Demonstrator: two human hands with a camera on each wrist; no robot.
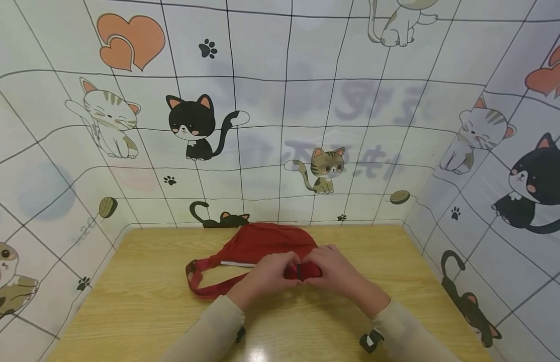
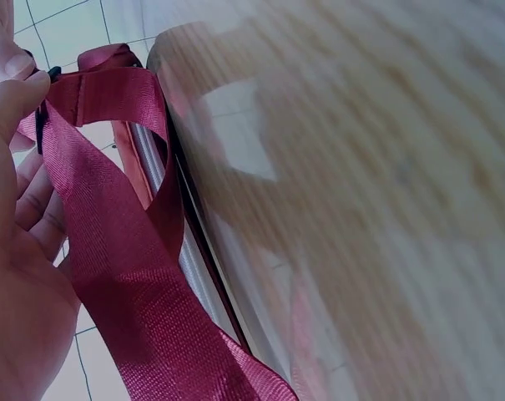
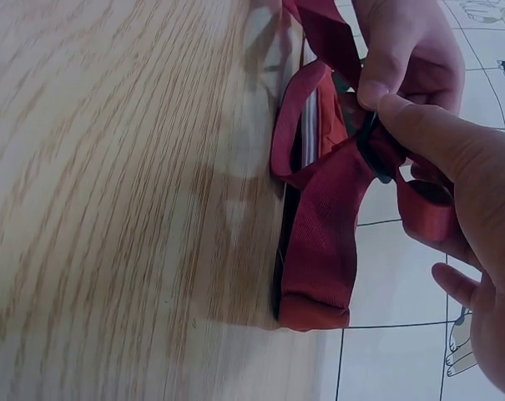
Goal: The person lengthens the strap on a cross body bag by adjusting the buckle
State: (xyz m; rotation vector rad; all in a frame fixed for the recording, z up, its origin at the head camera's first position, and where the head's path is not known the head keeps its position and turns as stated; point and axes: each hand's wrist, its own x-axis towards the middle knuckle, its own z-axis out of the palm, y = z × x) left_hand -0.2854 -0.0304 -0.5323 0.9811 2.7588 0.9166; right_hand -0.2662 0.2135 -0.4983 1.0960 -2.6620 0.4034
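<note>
- The wall covering (image 1: 262,55) was the largest thing; it was white with black grid lines, and cartoon cats, hearts and paw prints were printed on it.
- The table (image 1: 140,306) had a light wood grain, and it reached back to the foot of this wall.
- The red bag (image 1: 271,241) lay on the far part of the table, near the back wall. The right hand covered a little of its right end.
- The red strap (image 2: 118,217) made a loop on the left side of the bag and came toward the person, up to the two hands.
- The left hand (image 1: 272,271) was in front of the bag; its thumb and fingertips were pinching the strap at the slider.
- The right hand (image 1: 336,270) met it from the other side, and its thumb and forefinger were grasping the same slider. Its little finger stood apart from the strap.
- The black slider (image 1: 299,272) sat on the strap, between the fingertips of both hands.
- A small black device (image 1: 371,342) was at the right wrist, just under the pale sleeve (image 1: 406,329).
</note>
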